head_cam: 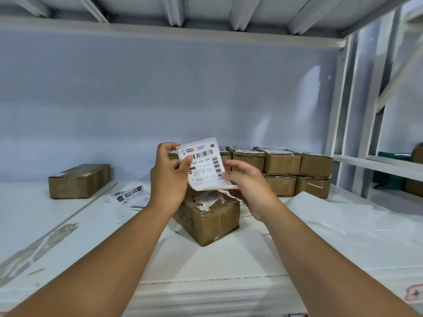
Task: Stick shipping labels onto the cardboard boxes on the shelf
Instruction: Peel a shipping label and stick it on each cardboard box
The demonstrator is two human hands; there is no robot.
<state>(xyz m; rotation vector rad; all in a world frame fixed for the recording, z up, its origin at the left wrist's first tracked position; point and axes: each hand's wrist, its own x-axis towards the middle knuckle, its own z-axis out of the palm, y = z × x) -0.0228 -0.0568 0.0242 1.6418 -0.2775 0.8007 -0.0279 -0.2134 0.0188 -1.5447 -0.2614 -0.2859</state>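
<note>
Head view: label (203,164), printed with barcodes and "050-V05-220", is held upright above a box (210,218) on the shelf (229,259). Fingers of the left hand (168,177) pinch its top-left corner; fingers of the right hand (248,186) clamp its lower-right edge. Behind sit stacked boxes (297,165), already labelled.

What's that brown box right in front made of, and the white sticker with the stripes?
The brown rectangular box looks like cardboard: matte, creased, with dented edges. The white barcode-printed shipping label looks like thin paper, maybe sticky-backed: it bends and curls at its lower edge.
</note>
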